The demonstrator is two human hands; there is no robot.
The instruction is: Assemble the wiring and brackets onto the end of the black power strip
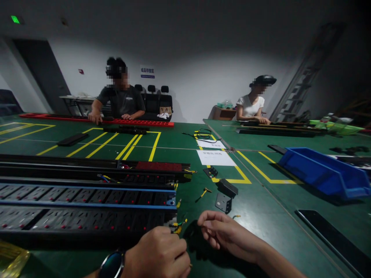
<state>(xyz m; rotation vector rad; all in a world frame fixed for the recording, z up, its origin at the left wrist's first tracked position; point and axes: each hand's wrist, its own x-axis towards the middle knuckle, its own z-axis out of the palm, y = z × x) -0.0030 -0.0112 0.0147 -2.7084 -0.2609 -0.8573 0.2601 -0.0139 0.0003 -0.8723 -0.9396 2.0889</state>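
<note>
- Left hand (158, 253): curled into a loose fist, back upward, at the end of the nearest black socket strip (95, 222). The inner side is hidden; whether an object is gripped cannot be determined.
- Right hand (223, 233): half open, fingers bent inward, with nothing visible in its hold. Position: above the green workbench (269, 216), apart from the left hand.
- Nearest socket strip: lies at left, red indicators along its near side. Yellow-sleeved wire ends (178, 227) project from its right end, just beyond the left knuckles.
- Blue-edged socket strip (87, 196): parallel, directly behind the nearest strip.
- Black perforated bracket (222, 202): on the workbench, just beyond the right hand.
- Wristwatch (111, 264): worn on the left wrist.
- Blue bin (321, 172): farther right.
</note>
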